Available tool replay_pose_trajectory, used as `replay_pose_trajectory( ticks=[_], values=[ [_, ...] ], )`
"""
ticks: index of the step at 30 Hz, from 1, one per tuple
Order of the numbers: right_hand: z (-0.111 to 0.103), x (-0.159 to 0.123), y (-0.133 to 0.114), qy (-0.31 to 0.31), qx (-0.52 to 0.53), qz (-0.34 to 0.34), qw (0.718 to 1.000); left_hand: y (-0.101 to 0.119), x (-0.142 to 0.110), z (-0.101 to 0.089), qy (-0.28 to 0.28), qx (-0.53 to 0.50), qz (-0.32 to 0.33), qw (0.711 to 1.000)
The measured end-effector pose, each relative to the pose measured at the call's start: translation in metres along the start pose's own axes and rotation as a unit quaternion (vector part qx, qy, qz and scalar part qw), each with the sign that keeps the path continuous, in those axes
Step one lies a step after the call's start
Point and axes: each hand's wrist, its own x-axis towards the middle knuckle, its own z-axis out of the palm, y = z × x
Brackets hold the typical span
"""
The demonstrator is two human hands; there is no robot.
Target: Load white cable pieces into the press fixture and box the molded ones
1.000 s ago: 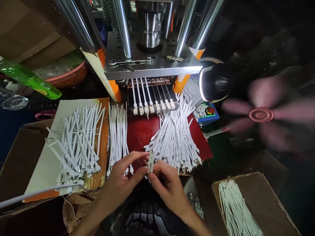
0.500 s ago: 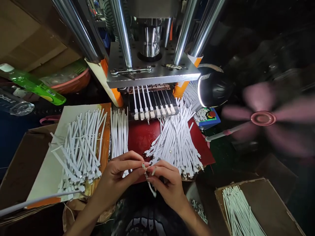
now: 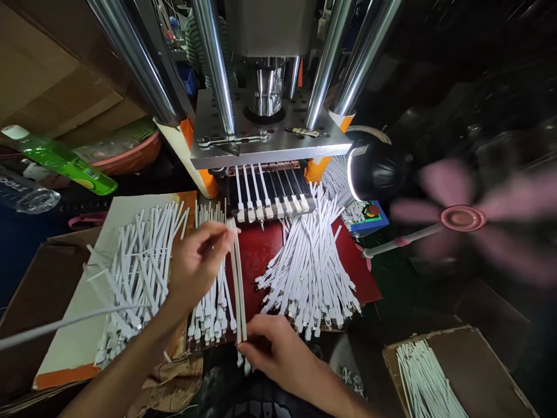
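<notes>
Two short, flat white cables [image 3: 239,278] are stretched upright between my hands, over the red surface. My left hand [image 3: 198,261] pinches them near the upper end, just below the press. Lower down, my right hand [image 3: 281,354] grips the same cables between thumb and fingers, and their connector ends hang below it. Beside my left hand lies a neat bundle of white cables [image 3: 213,313], partly covered by it. A larger fanned pile of white cables [image 3: 308,261] is right of the held ones. More cables sit in the black fixture [image 3: 278,206] under the press plate [image 3: 270,152].
A spanner [image 3: 235,139] lies on the press plate. Left, a board [image 3: 56,348] bears a loose cable heap; a green bottle [image 3: 65,159] is behind. A lamp [image 3: 374,174] and a spinning pink fan [image 3: 463,218] stand right. A cardboard box [image 3: 487,371] with cables is lower right.
My hands were together at small cable ends. Now my left hand has moved up and away and my right hand down, with the two cables drawn straight between them.
</notes>
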Motion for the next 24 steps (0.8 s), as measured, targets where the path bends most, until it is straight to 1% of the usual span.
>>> replay_pose_trajectory(
  ticks=[1, 2, 3, 4, 7, 9, 10, 12, 14, 15, 16, 17, 19, 20, 21, 22, 24],
  values=[
    [-0.013, 0.002, -0.003, -0.042, 0.007, 0.001, 0.999, -0.002, 0.016, 0.003, 0.008, 0.004, 0.005, 1.0],
    [-0.031, 0.006, -0.007, -0.069, 0.009, -0.002, 0.998, -0.005, 0.031, 0.007, 0.007, 0.016, 0.018, 1.0],
    [-0.051, 0.012, -0.012, -0.08, 0.004, -0.007, 0.997, -0.007, 0.047, 0.012, 0.001, 0.037, 0.039, 0.999],
    [-0.074, 0.02, -0.017, -0.073, -0.007, -0.013, 0.997, -0.01, 0.062, 0.019, -0.006, 0.063, 0.063, 0.996],
    [-0.14, 0.057, -0.027, 0.0, -0.035, -0.028, 0.999, -0.018, 0.103, 0.044, -0.016, 0.117, 0.116, 0.986],
    [-0.172, 0.089, -0.028, 0.036, -0.041, -0.031, 0.998, -0.023, 0.123, 0.059, -0.002, 0.12, 0.119, 0.986],
    [-0.184, 0.106, -0.027, 0.049, -0.042, -0.031, 0.997, -0.025, 0.13, 0.064, 0.014, 0.119, 0.112, 0.986],
    [-0.198, 0.138, -0.023, 0.067, -0.052, -0.032, 0.996, -0.027, 0.137, 0.07, 0.052, 0.122, 0.09, 0.987],
    [-0.205, 0.165, -0.018, 0.078, -0.067, -0.047, 0.994, -0.028, 0.133, 0.069, 0.062, 0.114, 0.086, 0.988],
    [-0.207, 0.176, -0.015, 0.077, -0.074, -0.057, 0.993, -0.028, 0.129, 0.067, 0.046, 0.109, 0.107, 0.987],
    [-0.209, 0.185, -0.012, 0.072, -0.08, -0.067, 0.992, -0.028, 0.123, 0.064, 0.015, 0.11, 0.145, 0.983],
    [-0.21, 0.193, -0.009, 0.063, -0.086, -0.074, 0.992, -0.028, 0.116, 0.061, -0.03, 0.12, 0.194, 0.973],
    [-0.211, 0.203, -0.003, 0.049, -0.095, -0.082, 0.991, -0.03, 0.106, 0.056, -0.126, 0.169, 0.293, 0.932],
    [-0.212, 0.206, -0.001, 0.049, -0.102, -0.087, 0.99, -0.031, 0.102, 0.055, -0.16, 0.202, 0.327, 0.909],
    [-0.212, 0.208, 0.002, 0.052, -0.109, -0.096, 0.988, -0.032, 0.101, 0.055, -0.18, 0.231, 0.347, 0.891],
    [-0.212, 0.209, 0.003, 0.058, -0.114, -0.106, 0.986, -0.033, 0.1, 0.055, -0.186, 0.252, 0.358, 0.879],
    [-0.212, 0.208, 0.006, 0.069, -0.118, -0.123, 0.983, -0.034, 0.102, 0.056, -0.175, 0.276, 0.373, 0.868]
  ],
)
